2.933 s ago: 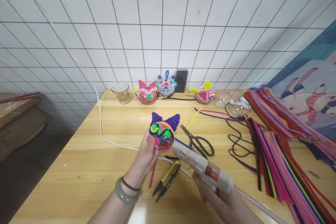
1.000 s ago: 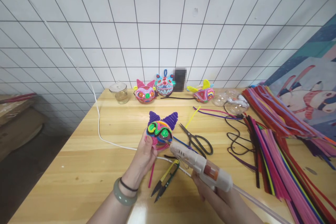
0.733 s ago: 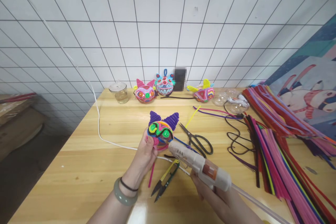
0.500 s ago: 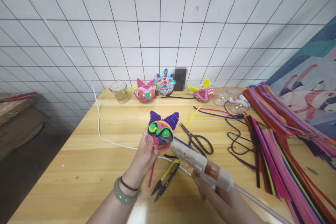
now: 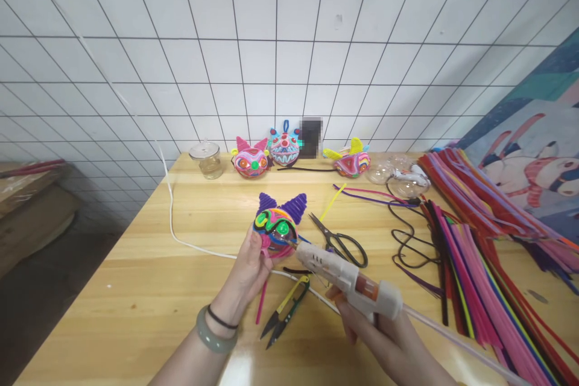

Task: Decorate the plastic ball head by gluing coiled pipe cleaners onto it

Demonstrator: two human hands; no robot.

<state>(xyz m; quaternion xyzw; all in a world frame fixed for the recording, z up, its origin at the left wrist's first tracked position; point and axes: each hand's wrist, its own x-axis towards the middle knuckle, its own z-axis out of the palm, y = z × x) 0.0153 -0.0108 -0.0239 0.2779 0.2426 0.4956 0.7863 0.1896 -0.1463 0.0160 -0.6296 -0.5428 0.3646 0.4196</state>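
My left hand [image 5: 253,259] grips a round ornament [image 5: 277,235] covered in coloured pipe cleaners, with purple ears and green eyes; part of its clear shell shows at the lower front. In my right hand [image 5: 375,329] is a white glue gun [image 5: 348,274], its nozzle at the ornament's right lower side; whether the tip touches cannot be made out. A clear glue stick trails from the gun's back. Below the ornament lie yellow-and-green thread snips [image 5: 286,312] and a short pink pipe cleaner [image 5: 261,303]. Black-handled scissors [image 5: 341,243] rest just beyond the gun.
Finished-looking ornaments [image 5: 251,160] line the back by the tiled wall, beside a lidded glass cup [image 5: 208,163]. Clear plastic balls [image 5: 404,180] sit back right. Bundles of pipe cleaners [image 5: 479,277] cover the right side. A white cord [image 5: 194,246] runs across the wooden table [image 5: 136,289].
The ornament has turned and shifted very slightly left in my left hand. The glue gun stays at its lower right, with my right hand's grip slightly shifted.
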